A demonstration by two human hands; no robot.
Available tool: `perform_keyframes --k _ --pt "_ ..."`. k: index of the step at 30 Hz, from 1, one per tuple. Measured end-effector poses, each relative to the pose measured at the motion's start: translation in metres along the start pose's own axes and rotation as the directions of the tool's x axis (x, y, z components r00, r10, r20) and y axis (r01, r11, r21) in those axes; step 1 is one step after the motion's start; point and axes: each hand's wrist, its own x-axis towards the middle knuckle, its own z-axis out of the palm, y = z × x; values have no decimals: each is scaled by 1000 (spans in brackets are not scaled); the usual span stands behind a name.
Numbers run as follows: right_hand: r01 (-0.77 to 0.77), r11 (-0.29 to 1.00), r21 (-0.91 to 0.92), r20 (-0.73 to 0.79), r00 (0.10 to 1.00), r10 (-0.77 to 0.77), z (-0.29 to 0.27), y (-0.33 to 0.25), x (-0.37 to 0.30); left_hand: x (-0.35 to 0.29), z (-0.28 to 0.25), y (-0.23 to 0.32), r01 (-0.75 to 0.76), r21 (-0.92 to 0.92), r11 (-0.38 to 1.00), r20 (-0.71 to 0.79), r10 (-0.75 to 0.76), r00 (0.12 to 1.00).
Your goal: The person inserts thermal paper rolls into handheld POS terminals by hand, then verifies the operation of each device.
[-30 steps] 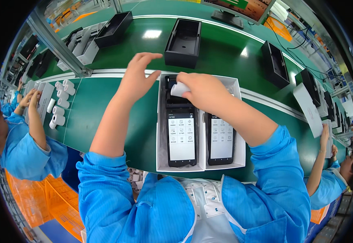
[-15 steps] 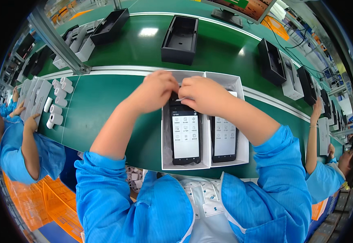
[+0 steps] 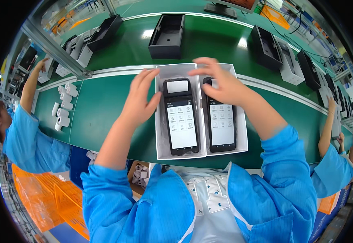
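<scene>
Two white open boxes stand side by side in front of me, the left box [image 3: 158,135] and the right box [image 3: 242,137]. The left box holds a black handheld terminal [image 3: 181,129] with its screen lit and a white panel at its top end. In the right box lies a similar lit terminal [image 3: 222,127]. Beside the left box's far left edge is my left hand [image 3: 141,97], fingers apart and holding nothing. My right hand [image 3: 224,83] hovers over the top end of the right terminal, hiding part of it; its fingers are spread and nothing shows in them.
Across the rail, black trays [image 3: 166,38] and white boxes [image 3: 292,73] stand on the green conveyor. Several white paper rolls [image 3: 63,120] sit at the left of the bench. A metal post [image 3: 57,48] rises there. People in blue work on both sides. Orange crates [image 3: 59,198] are below left.
Both hands have parted from the left terminal's top end, the left going left, the right going right. The terminal's top, with its white panel, is now uncovered. The left co-worker's arm now reaches forward.
</scene>
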Motion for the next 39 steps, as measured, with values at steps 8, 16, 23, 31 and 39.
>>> perform_keyframes --k 8,16,23,31,39 --pt "160 890 -426 42 987 -158 -13 -13 -77 -33 -11 47 -65 374 925 236 -27 971" --pt "132 904 -407 -75 981 -177 -10 -13 -72 -26 -18 47 -88 380 921 303 -34 952" --pt "93 989 119 -534 845 -16 -17 76 -130 -13 -25 36 18 20 1000 -36 -18 999" --pt "-31 567 823 -213 909 359 32 26 -102 -57 49 31 426 -848 317 248 -473 846" --pt "28 553 833 -278 885 374 20 11 -72 -33 39 25 277 -946 167 189 -410 892"
